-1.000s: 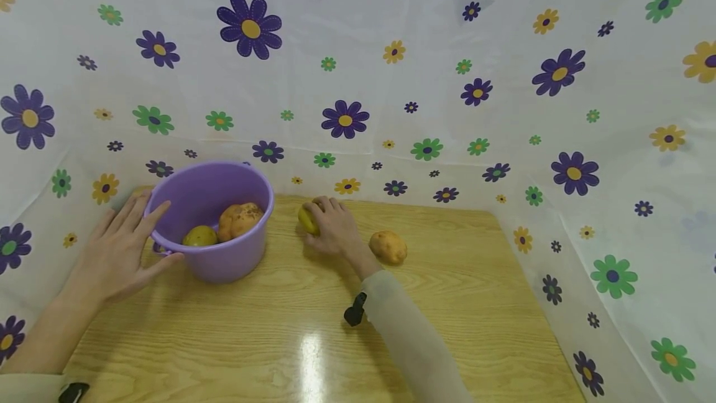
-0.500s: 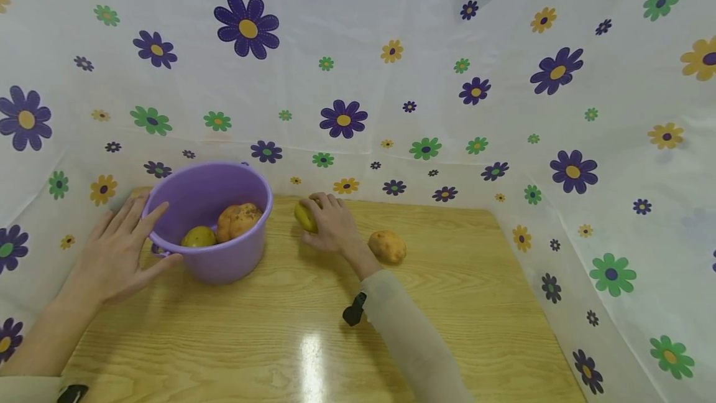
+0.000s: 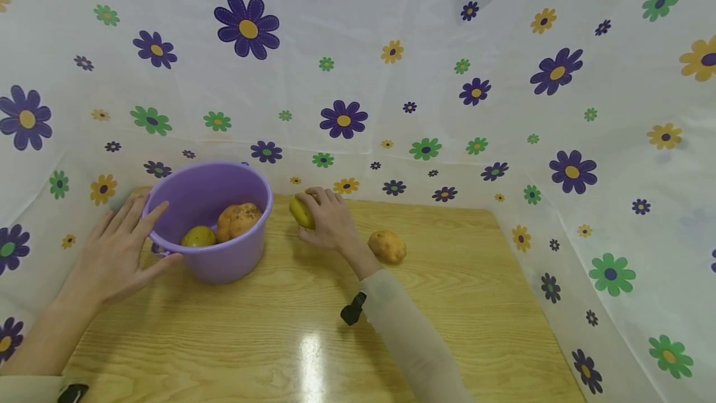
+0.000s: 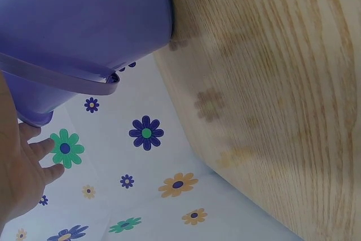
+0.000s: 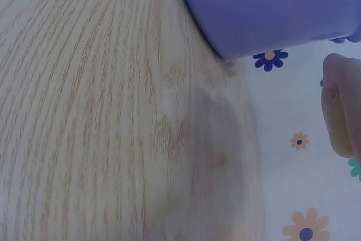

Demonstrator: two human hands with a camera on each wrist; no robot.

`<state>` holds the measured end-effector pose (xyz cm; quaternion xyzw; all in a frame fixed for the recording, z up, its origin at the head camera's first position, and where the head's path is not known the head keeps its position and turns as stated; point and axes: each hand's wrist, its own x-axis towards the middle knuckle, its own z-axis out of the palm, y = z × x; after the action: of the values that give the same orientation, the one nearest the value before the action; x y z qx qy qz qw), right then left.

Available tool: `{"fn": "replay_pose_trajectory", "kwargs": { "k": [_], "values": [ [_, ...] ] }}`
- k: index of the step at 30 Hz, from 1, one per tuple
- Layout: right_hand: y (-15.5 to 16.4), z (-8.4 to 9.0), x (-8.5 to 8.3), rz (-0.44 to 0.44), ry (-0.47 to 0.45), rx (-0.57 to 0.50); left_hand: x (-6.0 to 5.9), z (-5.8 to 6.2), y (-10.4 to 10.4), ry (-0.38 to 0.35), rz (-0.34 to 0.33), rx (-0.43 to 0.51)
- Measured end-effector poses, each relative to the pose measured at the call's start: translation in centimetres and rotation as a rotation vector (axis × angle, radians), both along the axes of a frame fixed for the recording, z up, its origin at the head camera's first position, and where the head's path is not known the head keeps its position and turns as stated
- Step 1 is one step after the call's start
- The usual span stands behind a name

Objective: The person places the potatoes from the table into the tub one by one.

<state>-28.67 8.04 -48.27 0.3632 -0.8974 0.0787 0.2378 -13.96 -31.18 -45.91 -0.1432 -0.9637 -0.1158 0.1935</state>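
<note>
My left hand [image 3: 112, 254] rests with fairly straight, spread fingers against the left side and rim of a purple bucket [image 3: 229, 263]. Inside that bucket lie a large brown potato [image 3: 239, 221] and a smaller yellow-green round piece of produce [image 3: 199, 237]. To the bucket's right, my right hand [image 3: 331, 219] grips a yellow-green oblong piece of produce [image 3: 302, 211], partly covered by the fingers. In the right wrist view this produce [image 5: 337, 125] shows beneath a finger, apart from the bucket [image 5: 271, 9]. Another potato [image 3: 388, 246] lies on the table just right of my right wrist.
A wood-grain table [image 3: 235, 341] carries everything. White cloth with printed flowers [image 3: 358, 30] rises behind the table and along both sides. The bucket's purple handle [image 4: 62, 77] hangs down on the side near my left hand.
My right hand has shifted slightly left and up in the view with the yellow-green produce, toward the bucket. The left hand, bucket and loose potato stay in place.
</note>
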Motion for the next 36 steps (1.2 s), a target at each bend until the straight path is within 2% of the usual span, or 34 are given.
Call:
{"fn": "replay_pose_trajectory", "kwargs": {
  "k": [26,36],
  "values": [
    [-1.5,3.1,0.9,0.075,0.111,-0.187,0.0,0.0,0.0,0.014,0.0,0.003],
    [-2.2,4.8,1.3,0.103,0.113,-0.258,0.0,0.1,0.1,0.014,-0.003,0.007]
  ]
}}
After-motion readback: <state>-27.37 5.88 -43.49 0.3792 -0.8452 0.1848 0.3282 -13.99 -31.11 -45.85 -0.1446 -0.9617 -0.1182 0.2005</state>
